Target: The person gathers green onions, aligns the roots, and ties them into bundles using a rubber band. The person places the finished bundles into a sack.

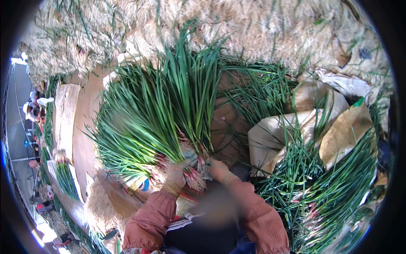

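Note:
A large fan of green onions (169, 106), with long green leaves and reddish-white bulbs, lies in front of me, leaf tips pointing away. Near its root end, my left hand (175, 174) is closed around the base of a bunch, whose pink bulbs and pale roots (195, 180) stick out between my hands. My right hand (218, 170) is on the other side of these bulbs, fingers bent in against the stems. Its fingertips are partly hidden among the onions. Both forearms wear red checked sleeves (148, 220).
Dry pale root trimmings (253, 29) form a bank along the far side. On the right, more green onions (338, 182) lie beside folded tan sheets (270, 139). A small bunch (65, 180) lies at left. Another person (34, 108) is farther left.

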Demonstrator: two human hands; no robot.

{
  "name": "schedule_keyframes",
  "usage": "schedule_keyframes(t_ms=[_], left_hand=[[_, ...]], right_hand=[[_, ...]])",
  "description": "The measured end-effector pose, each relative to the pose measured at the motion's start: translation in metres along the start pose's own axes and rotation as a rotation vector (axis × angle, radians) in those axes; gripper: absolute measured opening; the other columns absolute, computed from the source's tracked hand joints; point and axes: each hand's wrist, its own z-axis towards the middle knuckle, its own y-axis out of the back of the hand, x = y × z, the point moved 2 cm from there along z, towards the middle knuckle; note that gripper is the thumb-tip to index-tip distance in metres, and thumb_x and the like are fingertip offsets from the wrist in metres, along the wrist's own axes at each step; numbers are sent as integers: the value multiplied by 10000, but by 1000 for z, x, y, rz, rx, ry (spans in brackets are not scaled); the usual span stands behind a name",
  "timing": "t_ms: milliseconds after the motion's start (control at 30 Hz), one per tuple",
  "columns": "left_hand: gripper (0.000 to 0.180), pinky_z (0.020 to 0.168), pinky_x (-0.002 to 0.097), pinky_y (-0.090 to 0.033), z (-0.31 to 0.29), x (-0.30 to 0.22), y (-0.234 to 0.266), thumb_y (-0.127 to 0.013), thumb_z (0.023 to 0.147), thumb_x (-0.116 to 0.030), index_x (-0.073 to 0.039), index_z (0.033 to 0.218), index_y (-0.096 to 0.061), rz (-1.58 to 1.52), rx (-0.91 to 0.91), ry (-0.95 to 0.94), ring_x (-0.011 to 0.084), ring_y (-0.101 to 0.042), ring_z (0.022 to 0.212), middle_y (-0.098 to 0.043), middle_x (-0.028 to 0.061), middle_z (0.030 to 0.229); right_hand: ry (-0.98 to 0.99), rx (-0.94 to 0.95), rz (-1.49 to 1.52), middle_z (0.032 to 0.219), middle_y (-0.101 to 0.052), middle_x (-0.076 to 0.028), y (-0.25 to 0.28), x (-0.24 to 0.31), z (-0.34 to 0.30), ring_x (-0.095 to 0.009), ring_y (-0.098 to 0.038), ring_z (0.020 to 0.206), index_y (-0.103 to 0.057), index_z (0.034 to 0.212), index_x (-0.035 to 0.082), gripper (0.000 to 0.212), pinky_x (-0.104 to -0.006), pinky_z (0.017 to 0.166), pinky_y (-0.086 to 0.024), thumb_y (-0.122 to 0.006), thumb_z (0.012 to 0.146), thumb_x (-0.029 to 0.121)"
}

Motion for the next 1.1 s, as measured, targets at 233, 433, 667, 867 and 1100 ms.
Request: schedule_keyframes(t_ms=[233, 433, 667, 867, 1100], left_hand=[[260, 601, 274, -546, 0, -16, -11, -470, 904, -62, 61, 1109, -572, -218, -38, -39, 210, -640, 767, -653, 131, 894], [331, 515, 350, -573, -11, -34, 11, -556, 845, -143, 49, 1114, -536, -160, 168, -19, 233, -637, 607, -621, 146, 815], [385, 863, 421, -528, -2, -42, -3, -570, 790, -42, 65, 1157, -518, -395, 203, -155, 352, -595, 1055, -571, 233, 1196], [356, 987, 505, -433, 1, -31, -4, -564, 782, -37, 43, 1128, -537, -412, 298, -60, 377, -526, 1160, -522, 242, 1256], [476, 918, 513, -464, -3, -31, 16, -577, 771, -55, -53, 1240, -494, -492, 342, -104, 372, -524, 1156, -464, 220, 1331]], right_hand=[[137, 64, 180, 853, -639, -210, 52, 30, -17, -342, -632, 856, -575, 1054, 84, 322, -443, 735, -484, -571, 848, 332], [43, -314, -327, 934, -641, -192, -3, 25, 46, -344, -625, 911, -547, 1171, 78, 504, -433, 773, -482, -675, 754, 331], [-7, -162, -33, 953, -648, -192, 75, 51, -17, -365, -621, 916, -542, 1100, 104, 404, -421, 803, -482, -619, 803, 367], [218, 376, 265, 957, -637, -143, 34, 40, -50, -250, -631, 879, -505, 1241, 91, 535, -362, 748, -498, -648, 804, 366], [-210, -153, -327, 1020, -653, -186, 130, 2, -93, -350, -611, 1004, -560, 1198, 62, 539, -426, 864, -476, -660, 769, 372]])
